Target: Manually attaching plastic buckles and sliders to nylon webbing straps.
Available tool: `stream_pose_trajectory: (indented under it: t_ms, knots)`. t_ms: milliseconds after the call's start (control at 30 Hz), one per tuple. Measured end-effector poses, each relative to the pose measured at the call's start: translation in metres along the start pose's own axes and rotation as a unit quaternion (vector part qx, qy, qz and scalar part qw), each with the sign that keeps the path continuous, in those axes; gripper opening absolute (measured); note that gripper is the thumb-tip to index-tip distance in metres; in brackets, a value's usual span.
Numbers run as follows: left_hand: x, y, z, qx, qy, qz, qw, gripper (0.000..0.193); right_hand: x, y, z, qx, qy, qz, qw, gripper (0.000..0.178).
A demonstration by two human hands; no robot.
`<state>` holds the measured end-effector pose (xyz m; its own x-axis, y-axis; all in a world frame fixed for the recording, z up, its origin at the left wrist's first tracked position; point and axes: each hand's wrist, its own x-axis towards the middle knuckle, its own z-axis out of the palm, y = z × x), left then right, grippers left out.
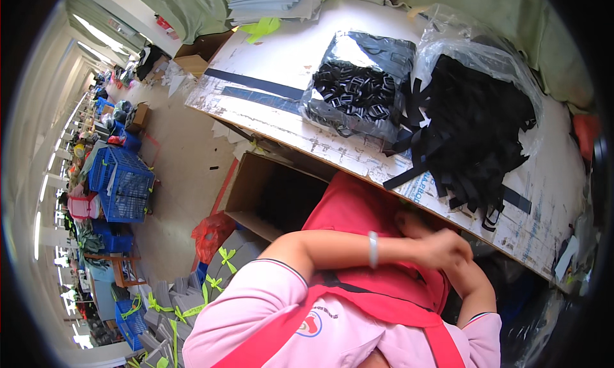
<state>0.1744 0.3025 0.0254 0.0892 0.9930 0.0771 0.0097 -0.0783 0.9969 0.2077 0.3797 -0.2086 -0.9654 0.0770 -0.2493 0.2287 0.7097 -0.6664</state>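
Both hands (441, 243) below black straps (473, 137)

Head camera, downward over table (288, 54) (close)

Long workshop hall, curving away along the left edge of the frame. Bright ceiling light strips (96, 32) at upper left; more daylight glare down the far left side. Bare tan concrete floor (182, 157) fills the middle left. White worktable (281, 54) crosses the upper centre to lower right, top scuffed, dark tape stripes on it. Open cardboard box (268, 192) sits under the table's near edge. Blue plastic crates (121, 182) stand at left. Grey stacks tied with yellow-green ribbon (192, 291) lie at lower left. Pale green cloth (185, 6) hangs at top.
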Motion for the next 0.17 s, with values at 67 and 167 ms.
stream_pose_trajectory:
  t_ms: [67,167]
  knots:
    - [-0.018,0.005,-0.050,0.022,0.062,-0.026,0.997,0.020,-0.016,0.000,-0.005,-0.014,0.001,0.016,1.000,0.021]
    - [-0.041,-0.010,-0.130,0.079,0.316,0.038,0.945,0.020,-0.015,-0.019,-0.022,-0.046,-0.012,0.010,0.999,0.036]
